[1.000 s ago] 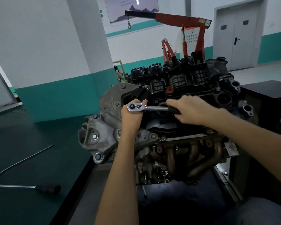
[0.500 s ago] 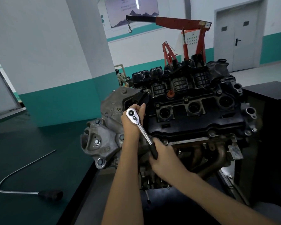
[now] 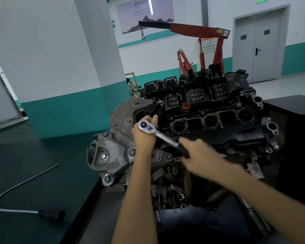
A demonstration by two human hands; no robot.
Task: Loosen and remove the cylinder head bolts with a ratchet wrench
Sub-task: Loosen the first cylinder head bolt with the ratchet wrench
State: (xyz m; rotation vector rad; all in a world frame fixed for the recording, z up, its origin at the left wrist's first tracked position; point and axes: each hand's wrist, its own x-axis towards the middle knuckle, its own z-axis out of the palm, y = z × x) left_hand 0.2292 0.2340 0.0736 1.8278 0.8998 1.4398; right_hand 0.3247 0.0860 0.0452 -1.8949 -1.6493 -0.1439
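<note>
The right grip (image 3: 201,156), blurred, is clenched round the black handle at the lower end of the ratchet wrench (image 3: 163,136). Up the shaft and to the left, the left grip (image 3: 144,136) cups the wrench's round head from behind, with the fingers curled about it and the thumb standing up beside it. The wrench is bright chrome, and its shaft slants down from the head towards the right grip. The head shows a round hub and a small switch lever. Any bolt beneath it is hidden by the head and the left grip.

Both grips lie over the near left corner of the engine (image 3: 218,124), whose black top cover with three open round wells stretches away to their right. A grey cast bracket (image 3: 109,155) sits just left of the left grip. Further left, on the dark green table (image 3: 33,152), lies a bent metal rod (image 3: 50,214) with a black handle. Beyond the engine stands a red engine crane (image 3: 197,29).
</note>
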